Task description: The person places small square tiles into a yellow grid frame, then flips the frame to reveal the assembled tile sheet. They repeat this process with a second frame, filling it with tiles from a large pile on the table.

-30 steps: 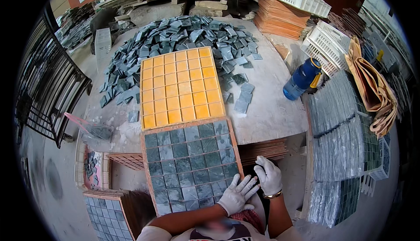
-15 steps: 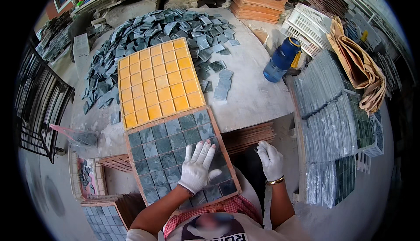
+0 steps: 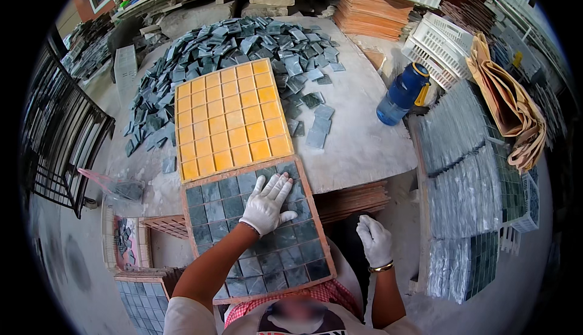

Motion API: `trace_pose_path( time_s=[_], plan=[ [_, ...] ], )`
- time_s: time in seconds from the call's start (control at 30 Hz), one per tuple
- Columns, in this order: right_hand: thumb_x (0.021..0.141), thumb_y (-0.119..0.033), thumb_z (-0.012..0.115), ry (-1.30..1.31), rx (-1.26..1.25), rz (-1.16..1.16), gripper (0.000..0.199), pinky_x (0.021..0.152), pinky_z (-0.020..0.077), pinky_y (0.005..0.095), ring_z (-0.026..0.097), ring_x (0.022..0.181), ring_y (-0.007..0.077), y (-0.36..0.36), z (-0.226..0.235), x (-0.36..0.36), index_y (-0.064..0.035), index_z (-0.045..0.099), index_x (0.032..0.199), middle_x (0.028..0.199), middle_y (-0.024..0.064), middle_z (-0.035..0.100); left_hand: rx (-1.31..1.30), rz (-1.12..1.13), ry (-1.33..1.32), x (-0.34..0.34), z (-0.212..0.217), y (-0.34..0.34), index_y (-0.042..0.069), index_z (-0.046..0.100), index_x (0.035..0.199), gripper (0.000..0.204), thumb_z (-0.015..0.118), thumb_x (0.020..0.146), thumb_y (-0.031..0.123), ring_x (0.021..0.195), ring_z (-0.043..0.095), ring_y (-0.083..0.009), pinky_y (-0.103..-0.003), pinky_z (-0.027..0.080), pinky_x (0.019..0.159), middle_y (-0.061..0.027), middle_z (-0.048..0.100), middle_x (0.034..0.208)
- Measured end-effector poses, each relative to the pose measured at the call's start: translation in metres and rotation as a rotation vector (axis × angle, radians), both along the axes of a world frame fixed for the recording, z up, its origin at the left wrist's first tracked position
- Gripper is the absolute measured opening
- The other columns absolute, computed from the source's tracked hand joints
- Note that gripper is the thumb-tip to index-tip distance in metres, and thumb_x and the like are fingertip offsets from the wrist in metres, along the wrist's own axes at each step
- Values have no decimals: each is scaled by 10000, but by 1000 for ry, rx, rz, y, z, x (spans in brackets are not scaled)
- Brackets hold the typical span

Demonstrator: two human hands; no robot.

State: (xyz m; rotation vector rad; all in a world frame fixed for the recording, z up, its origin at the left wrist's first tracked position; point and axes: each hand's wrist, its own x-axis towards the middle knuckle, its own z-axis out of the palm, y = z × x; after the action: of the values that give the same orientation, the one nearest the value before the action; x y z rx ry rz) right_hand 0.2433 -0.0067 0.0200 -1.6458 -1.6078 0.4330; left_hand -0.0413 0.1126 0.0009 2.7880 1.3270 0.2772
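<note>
My left hand [image 3: 266, 206], in a white glove with bare fingertips, lies flat on the dark green stone tiles [image 3: 255, 266]. Its fingers are stretched and spread. These square tiles fill a reddish-brown framed tray [image 3: 320, 229] that leans over my lap. Just beyond it, a yellow gridded tray [image 3: 234, 119] with bare square cells rests against the tile heap. Off the tray's right side, my gloved right hand [image 3: 375, 241] hangs in the air with fingers bent together; whatever they may hold does not show.
A heap of loose tiles [image 3: 218, 43] covers the back of the table [image 3: 358, 146]. Toward its right edge stands a blue bottle [image 3: 402, 95]. Wrapped tile stacks [image 3: 464, 195] rise at the right, below white crates [image 3: 440, 46]. Brown trays [image 3: 355, 201] are stacked under the table edge.
My left hand has slid away from me over the tiles, toward the yellow tray. My right hand has dropped slightly and stays closed. The whole view has shifted a little.
</note>
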Motion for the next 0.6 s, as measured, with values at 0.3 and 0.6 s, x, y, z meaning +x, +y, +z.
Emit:
trace_pose_path(
  time_s=[0.3, 0.6],
  plan=[
    [839, -131, 644, 64, -83, -5, 256, 760, 539, 352, 678, 845, 290, -8, -28, -2, 39, 634, 1029, 959, 193, 672, -193, 104, -96, -100, 25, -132, -9, 411, 1357, 805, 488, 830, 595, 1324, 366, -349, -506, 183, 1114, -180, 417, 1406],
    [847, -131, 635, 54, -100, 32, 262, 749, 535, 351, 678, 836, 283, 8, -5, -27, 46, 630, 1040, 957, 186, 673, -213, 164, -90, -94, 23, -188, -67, 407, 1335, 932, 438, 788, 687, 1299, 387, -391, -591, 175, 1074, -245, 408, 1391]
  ],
)
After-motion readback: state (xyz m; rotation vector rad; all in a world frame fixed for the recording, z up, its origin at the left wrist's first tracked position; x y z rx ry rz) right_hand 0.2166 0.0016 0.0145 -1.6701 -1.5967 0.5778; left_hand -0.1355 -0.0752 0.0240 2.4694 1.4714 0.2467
